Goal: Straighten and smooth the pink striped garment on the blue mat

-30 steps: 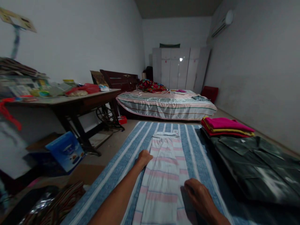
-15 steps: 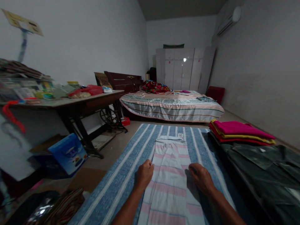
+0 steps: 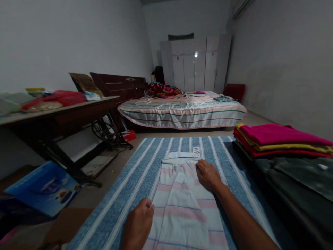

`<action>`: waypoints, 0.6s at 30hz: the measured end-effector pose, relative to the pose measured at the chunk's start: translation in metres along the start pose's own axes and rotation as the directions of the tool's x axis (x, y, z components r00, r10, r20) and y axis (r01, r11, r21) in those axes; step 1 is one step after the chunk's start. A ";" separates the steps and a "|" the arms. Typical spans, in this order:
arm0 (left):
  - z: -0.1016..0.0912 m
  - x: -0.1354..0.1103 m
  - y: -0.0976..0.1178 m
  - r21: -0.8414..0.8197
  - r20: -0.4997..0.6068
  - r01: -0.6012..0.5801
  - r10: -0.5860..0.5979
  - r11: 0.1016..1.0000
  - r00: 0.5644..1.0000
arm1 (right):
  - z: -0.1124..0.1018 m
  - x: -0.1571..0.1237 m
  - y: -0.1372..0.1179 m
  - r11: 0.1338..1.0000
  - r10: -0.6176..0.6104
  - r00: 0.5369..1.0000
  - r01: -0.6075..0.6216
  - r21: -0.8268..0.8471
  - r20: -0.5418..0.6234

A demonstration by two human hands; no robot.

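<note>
White trousers with pink and thin blue stripes (image 3: 182, 205) lie lengthwise on a blue-and-white striped cloth (image 3: 125, 184), their gathered waistband (image 3: 182, 160) at the far end. At the left edge of the trousers, low in the view, my left hand (image 3: 139, 220) is closed, thumb and fingers pinching the fabric. My right hand (image 3: 207, 174) pinches the right edge just below the waistband, with its fingers curled. A small white patch with letters (image 3: 196, 151) shows beyond the waistband. The lower end of the trousers runs out of view.
Folded pink, yellow and red cloths (image 3: 281, 139) sit on dark green clothing (image 3: 293, 177) at the right. To the left stand a sewing-machine table (image 3: 59, 111) and a blue box (image 3: 47, 187). A bed (image 3: 182, 113) and wardrobe (image 3: 189, 66) are behind.
My right hand has moved up along the trousers' edge to near the waistband. My left hand has come lower and to the left. The view has shifted down and to the right.
</note>
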State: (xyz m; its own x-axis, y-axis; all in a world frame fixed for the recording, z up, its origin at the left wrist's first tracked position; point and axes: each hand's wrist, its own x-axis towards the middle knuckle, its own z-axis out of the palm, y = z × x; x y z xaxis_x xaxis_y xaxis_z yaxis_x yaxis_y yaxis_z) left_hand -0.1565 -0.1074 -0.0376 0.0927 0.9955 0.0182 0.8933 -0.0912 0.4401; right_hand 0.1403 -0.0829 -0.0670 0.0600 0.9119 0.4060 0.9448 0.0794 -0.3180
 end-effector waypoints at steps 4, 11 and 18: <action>-0.009 -0.005 0.005 0.092 0.050 0.005 -0.010 0.996 0.999 | -0.001 0.000 0.001 1.000 0.011 1.000 -0.011 -0.009 -0.020; -0.018 -0.003 0.036 0.284 -0.007 -0.236 0.248 0.929 0.969 | -0.002 0.002 -0.002 0.998 0.043 0.998 -0.045 -0.032 -0.054; 0.016 0.010 0.046 0.317 0.173 -0.343 0.302 0.884 0.938 | 0.004 0.000 0.006 0.998 0.052 0.999 -0.052 -0.037 -0.001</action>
State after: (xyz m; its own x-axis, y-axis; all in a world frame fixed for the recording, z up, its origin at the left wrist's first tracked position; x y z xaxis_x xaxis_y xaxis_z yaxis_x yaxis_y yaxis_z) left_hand -0.1075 -0.1023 -0.0312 0.4326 0.9015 -0.0049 0.8974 -0.4301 0.0985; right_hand 0.1447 -0.0805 -0.0724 0.1095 0.9143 0.3899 0.9518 0.0167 -0.3064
